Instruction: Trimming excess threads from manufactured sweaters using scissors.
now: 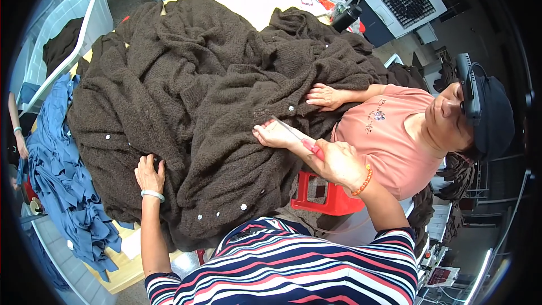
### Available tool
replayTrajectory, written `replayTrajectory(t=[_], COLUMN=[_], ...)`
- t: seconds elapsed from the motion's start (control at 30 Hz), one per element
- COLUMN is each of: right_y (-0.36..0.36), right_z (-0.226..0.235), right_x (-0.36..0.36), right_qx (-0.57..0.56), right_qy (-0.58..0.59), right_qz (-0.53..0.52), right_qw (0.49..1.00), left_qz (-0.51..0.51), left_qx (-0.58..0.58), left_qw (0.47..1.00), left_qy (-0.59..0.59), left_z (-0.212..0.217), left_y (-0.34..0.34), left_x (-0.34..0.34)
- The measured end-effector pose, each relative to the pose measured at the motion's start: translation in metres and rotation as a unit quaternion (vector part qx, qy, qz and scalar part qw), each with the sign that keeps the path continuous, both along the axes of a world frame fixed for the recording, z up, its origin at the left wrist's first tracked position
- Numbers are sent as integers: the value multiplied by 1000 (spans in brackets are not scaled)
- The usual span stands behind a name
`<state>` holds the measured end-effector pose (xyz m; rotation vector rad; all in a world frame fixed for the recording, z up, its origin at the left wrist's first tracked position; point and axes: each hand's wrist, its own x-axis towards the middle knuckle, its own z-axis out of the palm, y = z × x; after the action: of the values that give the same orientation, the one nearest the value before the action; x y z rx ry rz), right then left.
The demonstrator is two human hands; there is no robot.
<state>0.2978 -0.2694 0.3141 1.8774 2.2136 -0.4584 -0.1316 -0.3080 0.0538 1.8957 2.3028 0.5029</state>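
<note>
A pile of dark brown knit garments (209, 79) with white buttons covers most of the table. At the near left, my left hand (150, 175), with a pale bangle at the wrist, bends its fingers over a fold of this knit, a dark bit showing by the thumb. My right hand (341, 164), wearing an orange beaded bracelet, is closed round a pink-handled tool (312, 149) with a thin metal shaft. The shaft points up and left, crossing above a co-worker's hand (272, 134) on the knit. Their other hand (324, 97) lies flat beside a white button (291, 108).
The co-worker (389, 124), in a pink shirt and dark cap, is close on the right. A red stool (322, 195) stands between us. Blue garments (62, 164) and a pale plastic bin (93, 28) are at left. An air cooler (403, 3) stands at far right.
</note>
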Motion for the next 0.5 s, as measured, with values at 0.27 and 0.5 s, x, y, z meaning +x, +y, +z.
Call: replayTrajectory(t=[0.27, 0.5], right_y=[-7, -7], right_z=[3, 1], right_x=[-20, -5], right_qx=[-39, -15], right_qy=[41, 4], right_qz=[2, -28], right_qw=[998, 1000], left_qz=[33, 48], left_qx=[-43, -61], left_qw=[998, 997], left_qy=[24, -29], left_z=[-2, 6], left_y=[13, 13], left_x=[5, 2])
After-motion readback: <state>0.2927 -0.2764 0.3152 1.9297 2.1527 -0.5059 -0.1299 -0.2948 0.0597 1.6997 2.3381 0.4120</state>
